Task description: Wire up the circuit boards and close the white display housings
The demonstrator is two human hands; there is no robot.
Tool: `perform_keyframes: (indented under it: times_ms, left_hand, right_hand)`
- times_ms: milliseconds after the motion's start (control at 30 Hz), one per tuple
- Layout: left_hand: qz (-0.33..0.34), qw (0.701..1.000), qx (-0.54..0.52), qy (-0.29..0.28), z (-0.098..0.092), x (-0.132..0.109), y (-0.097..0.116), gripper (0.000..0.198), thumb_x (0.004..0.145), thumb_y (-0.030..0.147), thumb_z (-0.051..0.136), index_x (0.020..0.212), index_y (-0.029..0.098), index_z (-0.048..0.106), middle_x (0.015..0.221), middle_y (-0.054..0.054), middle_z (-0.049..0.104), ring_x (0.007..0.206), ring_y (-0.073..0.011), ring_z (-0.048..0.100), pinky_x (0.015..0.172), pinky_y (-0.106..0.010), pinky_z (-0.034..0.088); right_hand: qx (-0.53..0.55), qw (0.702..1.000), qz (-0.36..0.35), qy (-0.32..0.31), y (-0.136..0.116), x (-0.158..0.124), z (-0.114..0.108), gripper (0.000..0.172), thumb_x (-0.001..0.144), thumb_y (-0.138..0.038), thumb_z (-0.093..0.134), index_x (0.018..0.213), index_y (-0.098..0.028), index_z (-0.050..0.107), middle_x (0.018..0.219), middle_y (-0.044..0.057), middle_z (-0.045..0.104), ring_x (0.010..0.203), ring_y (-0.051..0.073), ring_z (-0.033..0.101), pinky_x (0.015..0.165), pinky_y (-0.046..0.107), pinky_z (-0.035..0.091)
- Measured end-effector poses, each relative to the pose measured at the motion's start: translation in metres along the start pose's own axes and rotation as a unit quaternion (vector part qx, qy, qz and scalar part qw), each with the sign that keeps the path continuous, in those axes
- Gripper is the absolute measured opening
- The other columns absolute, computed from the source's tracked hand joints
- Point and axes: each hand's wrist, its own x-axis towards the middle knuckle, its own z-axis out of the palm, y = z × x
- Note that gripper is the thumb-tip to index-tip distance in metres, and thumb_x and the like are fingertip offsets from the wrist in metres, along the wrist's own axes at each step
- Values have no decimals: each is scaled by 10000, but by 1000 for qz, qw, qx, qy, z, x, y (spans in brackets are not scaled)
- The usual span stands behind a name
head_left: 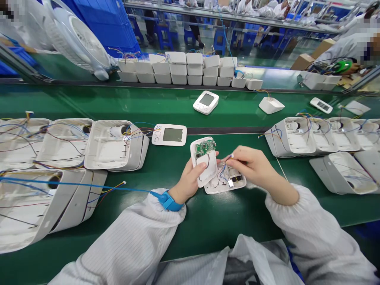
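Note:
My left hand [190, 176] holds a white cover [207, 168] tilted up, its green circuit board [205, 147] facing me. Its thumb presses on the cover's inner face. Just right of it, my right hand [247, 163] pinches a small white connector [231, 156] with coloured wires between thumb and fingertips. Under both hands lies an open white housing [218, 186] with blue and dark wires and small metal parts inside. The wires run up from this housing toward the connector. A blue wrist strap [170, 201] with a cord is on my left wrist.
White housings with loose wires stand at the left [109, 144] and right [297, 136]. Finished-looking units with screens lie on the green table [133, 221], one left of my hands [169, 135], another behind [206, 102]. Stacked white shells [178, 69] and a fan [80, 39] stand farther back.

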Motion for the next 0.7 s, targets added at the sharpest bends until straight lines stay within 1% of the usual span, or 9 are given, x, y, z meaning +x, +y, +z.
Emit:
perform_keyframes:
  times_ms: [100, 200, 267, 333, 433, 500, 567, 633, 700]
  left_hand:
    - [24, 999, 35, 5, -4, 1, -3, 512, 814, 412, 693, 1250, 161, 600, 1231, -128, 697, 1075, -306, 683, 933, -442, 542]
    - [34, 995, 88, 34, -7, 1, -6, 533, 771, 425, 729, 1213, 155, 604, 1213, -121, 699, 1073, -305, 673, 934, -442, 537]
    - [40, 991, 116, 48, -9, 0, -7, 527, 750, 408, 743, 1194, 156, 612, 1170, -108, 714, 1056, -299, 673, 933, -439, 536]
    - [40, 990, 126, 50, -10, -1, -6, 513, 744, 391, 745, 1188, 168, 618, 1142, -94, 725, 1047, -294, 678, 928, -435, 542]
    - [36, 992, 113, 39, -8, -3, -4, 496, 765, 392, 731, 1200, 178, 622, 1175, -103, 720, 1078, -305, 675, 939, -442, 546]
    - [31, 994, 99, 17, -6, -5, -3, 507, 781, 401, 715, 1229, 180, 623, 1248, -119, 690, 1135, -322, 653, 971, -456, 535]
    - [25, 995, 91, -6, -4, -6, -1, 534, 781, 410, 713, 1254, 179, 624, 1308, -131, 656, 1190, -341, 624, 1007, -474, 517]
    - [17, 996, 88, -12, -2, -8, 0, 550, 775, 416, 721, 1259, 172, 627, 1292, -140, 664, 1204, -353, 615, 1021, -493, 508]
    - [6, 996, 86, -9, -1, -10, 1, 550, 772, 414, 728, 1252, 163, 630, 1230, -146, 695, 1183, -358, 629, 1013, -508, 513]
  right_hand:
    - [71, 996, 42, 20, 2, 11, 10, 237, 918, -402, 619, 886, -220, 767, 944, 63, 730, 860, 196, 666, 768, 334, 519]
    - [265, 955, 132, -3, 6, 8, 21, 310, 902, -479, 633, 1038, -231, 760, 1007, 71, 747, 931, 213, 684, 811, 366, 545]
    - [372, 913, 166, -20, 8, 5, 26, 377, 873, -520, 662, 1080, -216, 749, 899, 64, 738, 840, 197, 681, 740, 350, 552]
    - [406, 895, 183, -31, 9, 4, 29, 409, 863, -528, 672, 1097, -199, 742, 708, 18, 668, 660, 148, 617, 622, 305, 518]
    - [365, 910, 197, -14, 11, 6, 31, 381, 833, -470, 719, 1099, -197, 727, 594, -40, 575, 520, 101, 507, 535, 268, 461]
    - [300, 934, 192, 31, 13, 7, 32, 311, 784, -410, 765, 1008, -200, 716, 648, -27, 632, 534, 111, 548, 538, 270, 474]
    - [201, 962, 168, 74, 16, 6, 34, 189, 786, -355, 753, 888, -209, 689, 724, 2, 701, 606, 146, 630, 576, 285, 506]
    - [67, 986, 123, 93, 20, 4, 38, 93, 852, -313, 682, 830, -223, 679, 770, 15, 739, 686, 172, 679, 632, 299, 520]
    - [-79, 990, 57, 104, 24, 0, 42, 144, 921, -284, 598, 831, -233, 698, 810, 22, 758, 743, 182, 695, 671, 307, 510]
